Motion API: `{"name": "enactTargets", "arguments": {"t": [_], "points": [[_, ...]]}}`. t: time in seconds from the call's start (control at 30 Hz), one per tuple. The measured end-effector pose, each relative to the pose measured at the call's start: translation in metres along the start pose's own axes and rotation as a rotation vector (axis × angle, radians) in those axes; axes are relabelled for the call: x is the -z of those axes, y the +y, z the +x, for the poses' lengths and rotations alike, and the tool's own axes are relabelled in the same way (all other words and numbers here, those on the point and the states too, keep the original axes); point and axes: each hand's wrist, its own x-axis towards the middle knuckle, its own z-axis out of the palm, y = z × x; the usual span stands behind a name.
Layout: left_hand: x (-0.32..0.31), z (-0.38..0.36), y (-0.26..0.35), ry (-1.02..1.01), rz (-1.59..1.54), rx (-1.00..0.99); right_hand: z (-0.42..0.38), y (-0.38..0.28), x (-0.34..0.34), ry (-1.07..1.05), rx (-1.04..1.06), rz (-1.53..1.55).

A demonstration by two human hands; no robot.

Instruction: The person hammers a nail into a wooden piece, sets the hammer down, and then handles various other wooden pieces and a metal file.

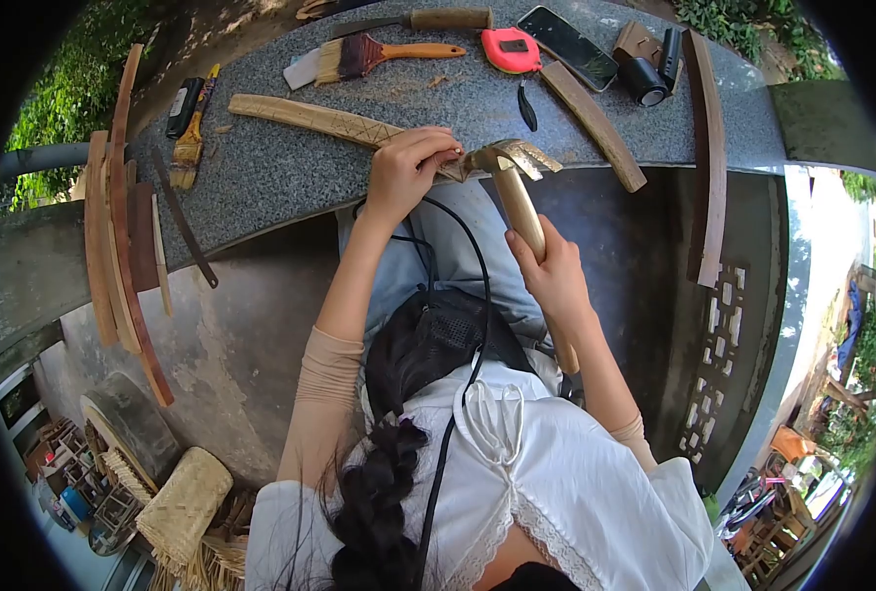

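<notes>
My left hand (410, 169) is closed at the near edge of the grey stone table, over the right end of a curved, carved wooden strip (310, 117). Its fingertips are pinched together; whatever small thing they hold cannot be made out. My right hand (554, 273) is wrapped round the wooden handle of a claw hammer (519, 212). The hammer's metal head (505, 156) is just right of my left fingertips, beside the strip's end, with the claw pointing right. The handle's lower end runs down past my right wrist.
On the stone table (290, 182) lie a wide brush (359, 57), a narrow brush (190, 148), a red tape measure (511, 50), a phone (568, 47), a black roll (645, 81) and a wooden piece (593, 126). Long strips (123, 227) overhang left, another (709, 158) right. A black cable (477, 256) hangs below.
</notes>
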Motion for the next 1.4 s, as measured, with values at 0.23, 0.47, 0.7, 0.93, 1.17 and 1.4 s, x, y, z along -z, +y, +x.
{"name": "enactTargets", "arguments": {"t": [0.23,0.47,0.7,0.93,1.17,1.4], "points": [[-0.001,-0.004,-0.001,0.023,0.005,-0.006,-0.005,-0.031,0.018,0.154,0.142,0.052],[0.003,-0.002,-0.002,0.037,-0.047,-0.044,-0.001,-0.024,0.009,0.082,0.09,-0.034],[0.004,-0.003,0.0,0.0,-0.038,-0.006,-0.003,-0.04,0.024,0.173,0.075,0.068],[0.001,-0.004,-0.003,0.025,-0.03,-0.036,-0.005,-0.04,0.017,0.139,0.089,-0.004],[0.004,-0.005,0.002,0.003,0.008,-0.038,-0.01,-0.039,0.013,0.124,0.122,-0.038],[0.006,-0.005,0.007,0.007,-0.013,-0.063,-0.004,-0.029,0.006,0.084,0.124,-0.17]]}}
